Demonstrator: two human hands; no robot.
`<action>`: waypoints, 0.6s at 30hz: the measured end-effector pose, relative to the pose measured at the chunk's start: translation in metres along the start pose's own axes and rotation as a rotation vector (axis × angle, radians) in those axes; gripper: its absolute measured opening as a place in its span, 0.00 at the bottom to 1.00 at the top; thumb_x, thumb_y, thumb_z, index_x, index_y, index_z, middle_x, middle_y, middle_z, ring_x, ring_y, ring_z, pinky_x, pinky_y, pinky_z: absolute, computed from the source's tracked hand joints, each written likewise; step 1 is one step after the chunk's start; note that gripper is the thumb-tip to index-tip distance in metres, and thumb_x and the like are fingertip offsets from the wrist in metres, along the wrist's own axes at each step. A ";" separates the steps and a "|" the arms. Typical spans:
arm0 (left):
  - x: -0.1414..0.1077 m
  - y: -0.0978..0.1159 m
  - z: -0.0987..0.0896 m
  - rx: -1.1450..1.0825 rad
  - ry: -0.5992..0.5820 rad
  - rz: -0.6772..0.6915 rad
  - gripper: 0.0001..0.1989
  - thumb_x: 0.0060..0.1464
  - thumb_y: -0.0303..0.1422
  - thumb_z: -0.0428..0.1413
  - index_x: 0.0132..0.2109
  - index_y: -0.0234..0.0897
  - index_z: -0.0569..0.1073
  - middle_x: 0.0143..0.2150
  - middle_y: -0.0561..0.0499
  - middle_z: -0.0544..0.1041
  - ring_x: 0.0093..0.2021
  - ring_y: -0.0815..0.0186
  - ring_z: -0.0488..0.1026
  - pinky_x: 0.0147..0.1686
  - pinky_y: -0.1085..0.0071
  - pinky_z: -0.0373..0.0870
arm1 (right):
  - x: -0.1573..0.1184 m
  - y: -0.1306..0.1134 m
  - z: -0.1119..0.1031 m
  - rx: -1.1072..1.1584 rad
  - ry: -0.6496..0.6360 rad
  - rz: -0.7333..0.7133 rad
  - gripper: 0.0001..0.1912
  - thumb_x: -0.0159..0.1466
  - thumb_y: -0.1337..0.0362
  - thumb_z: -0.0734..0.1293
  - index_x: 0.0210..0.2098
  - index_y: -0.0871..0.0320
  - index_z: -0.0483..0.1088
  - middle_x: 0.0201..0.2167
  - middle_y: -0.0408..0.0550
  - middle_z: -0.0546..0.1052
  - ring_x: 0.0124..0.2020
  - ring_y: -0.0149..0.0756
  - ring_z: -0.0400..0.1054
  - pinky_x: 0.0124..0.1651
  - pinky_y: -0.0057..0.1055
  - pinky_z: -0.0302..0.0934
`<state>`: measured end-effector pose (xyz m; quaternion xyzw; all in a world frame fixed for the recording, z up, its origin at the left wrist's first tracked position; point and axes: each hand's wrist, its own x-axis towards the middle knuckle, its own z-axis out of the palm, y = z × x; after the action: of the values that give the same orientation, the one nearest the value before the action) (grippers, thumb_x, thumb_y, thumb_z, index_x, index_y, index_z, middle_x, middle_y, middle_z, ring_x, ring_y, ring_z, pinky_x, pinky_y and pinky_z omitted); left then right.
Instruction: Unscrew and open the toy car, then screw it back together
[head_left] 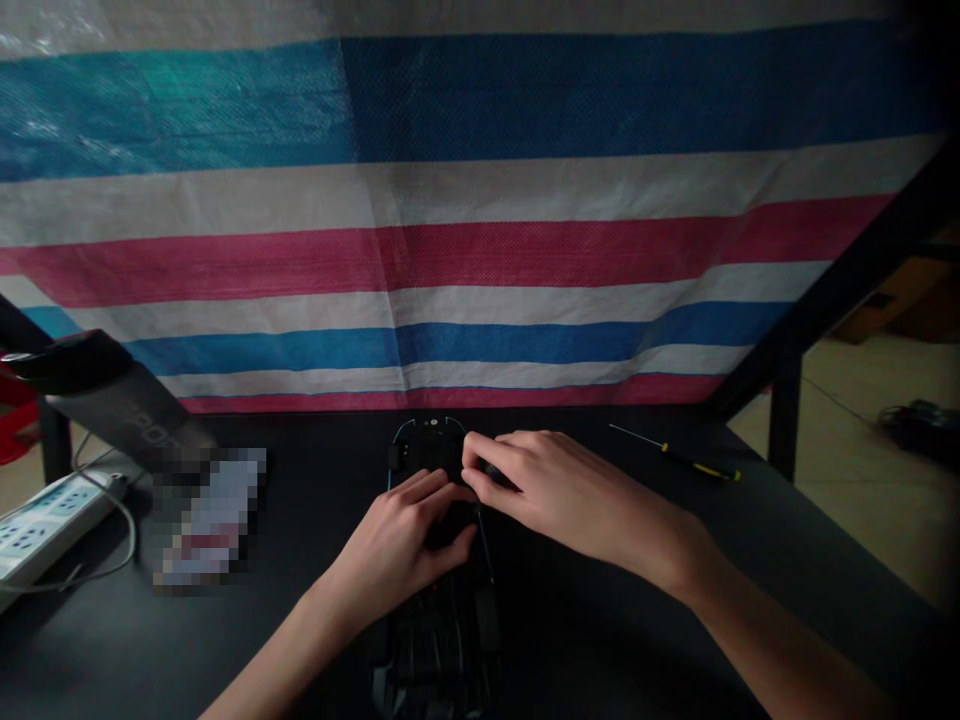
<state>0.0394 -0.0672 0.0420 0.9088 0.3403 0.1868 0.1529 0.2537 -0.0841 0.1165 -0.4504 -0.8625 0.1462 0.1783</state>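
A black toy car (pixel 435 650) lies upside down on the table, its dark underside facing up and its length pointing away from me. Across its middle rests my left hand (pixel 409 535), fingers bent over the chassis and thumb set apart, gripping it. My right hand (pixel 529 475) is at the car's far right corner, with thumb and forefinger closed around a small dark rounded part (pixel 491 472) that looks like a wheel. The fingers cover most of that part.
A screwdriver (pixel 694 467) with a black and yellow handle lies to the right on the black table (pixel 622 620). On the left are a grey bottle (pixel 135 410), a blurred-out flat item (pixel 214 520) and a power strip (pixel 56 520) with a cable. A striped sheet (pixel 480 250) hangs behind.
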 end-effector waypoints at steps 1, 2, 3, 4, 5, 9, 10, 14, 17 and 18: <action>0.000 0.000 0.000 0.004 -0.006 -0.006 0.08 0.65 0.34 0.54 0.49 0.41 0.74 0.42 0.50 0.74 0.43 0.61 0.73 0.43 0.66 0.73 | 0.000 0.000 0.000 0.012 0.011 0.000 0.04 0.72 0.64 0.60 0.43 0.54 0.67 0.36 0.43 0.77 0.37 0.35 0.72 0.41 0.31 0.59; 0.000 0.001 -0.001 0.006 -0.013 -0.012 0.08 0.65 0.34 0.54 0.48 0.41 0.74 0.41 0.50 0.73 0.43 0.61 0.73 0.42 0.66 0.72 | 0.000 0.000 -0.001 0.022 0.027 -0.009 0.05 0.70 0.66 0.62 0.44 0.54 0.67 0.39 0.44 0.78 0.40 0.35 0.72 0.43 0.31 0.59; 0.001 0.001 -0.001 0.006 -0.019 -0.017 0.07 0.65 0.34 0.54 0.48 0.40 0.74 0.41 0.50 0.73 0.43 0.61 0.73 0.41 0.66 0.72 | 0.000 0.000 -0.001 0.023 0.040 -0.025 0.07 0.68 0.68 0.63 0.45 0.54 0.67 0.41 0.45 0.78 0.43 0.36 0.72 0.46 0.31 0.59; 0.001 0.001 -0.001 0.004 -0.023 -0.020 0.07 0.65 0.35 0.54 0.46 0.40 0.74 0.41 0.50 0.73 0.43 0.61 0.73 0.41 0.66 0.72 | 0.000 0.000 -0.001 0.015 0.042 -0.039 0.07 0.67 0.68 0.64 0.45 0.54 0.67 0.41 0.44 0.77 0.43 0.36 0.72 0.46 0.31 0.59; 0.001 0.002 -0.001 0.002 -0.026 -0.023 0.07 0.65 0.35 0.54 0.46 0.40 0.74 0.42 0.49 0.73 0.43 0.61 0.73 0.42 0.66 0.72 | 0.000 0.000 -0.001 0.003 0.032 -0.046 0.06 0.67 0.67 0.64 0.44 0.53 0.67 0.39 0.43 0.77 0.41 0.35 0.72 0.44 0.31 0.58; 0.001 0.002 -0.002 -0.004 -0.031 -0.029 0.07 0.65 0.35 0.54 0.46 0.39 0.74 0.42 0.49 0.73 0.44 0.61 0.73 0.43 0.65 0.72 | 0.000 0.000 0.000 -0.023 -0.001 -0.032 0.04 0.70 0.65 0.61 0.40 0.53 0.68 0.32 0.40 0.76 0.32 0.32 0.70 0.38 0.30 0.57; 0.001 0.003 -0.002 -0.006 -0.030 -0.027 0.07 0.65 0.35 0.54 0.47 0.40 0.74 0.42 0.49 0.73 0.44 0.60 0.73 0.43 0.66 0.72 | 0.000 -0.001 0.000 -0.014 0.008 -0.043 0.04 0.69 0.67 0.62 0.41 0.54 0.68 0.34 0.42 0.76 0.35 0.33 0.70 0.40 0.30 0.58; 0.001 0.003 -0.002 -0.008 -0.007 -0.017 0.07 0.64 0.34 0.55 0.47 0.41 0.74 0.42 0.50 0.73 0.43 0.61 0.73 0.43 0.66 0.73 | 0.001 0.000 0.000 -0.020 0.033 -0.041 0.04 0.68 0.65 0.63 0.43 0.54 0.68 0.36 0.43 0.77 0.39 0.36 0.71 0.43 0.32 0.59; 0.000 0.002 -0.001 0.006 0.005 -0.016 0.07 0.64 0.34 0.55 0.47 0.41 0.75 0.41 0.50 0.74 0.43 0.60 0.74 0.42 0.66 0.73 | 0.001 0.000 0.000 -0.011 0.010 -0.004 0.05 0.71 0.64 0.60 0.41 0.53 0.68 0.33 0.42 0.77 0.35 0.34 0.71 0.41 0.32 0.59; 0.000 0.002 -0.001 0.004 0.003 -0.014 0.07 0.64 0.34 0.55 0.48 0.41 0.75 0.41 0.50 0.74 0.44 0.60 0.74 0.43 0.66 0.73 | 0.001 0.000 0.000 -0.002 0.013 -0.021 0.05 0.69 0.67 0.61 0.42 0.53 0.68 0.35 0.43 0.77 0.37 0.35 0.72 0.42 0.32 0.60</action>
<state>0.0402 -0.0686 0.0437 0.9064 0.3474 0.1862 0.1517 0.2534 -0.0831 0.1170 -0.4423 -0.8663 0.1404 0.1849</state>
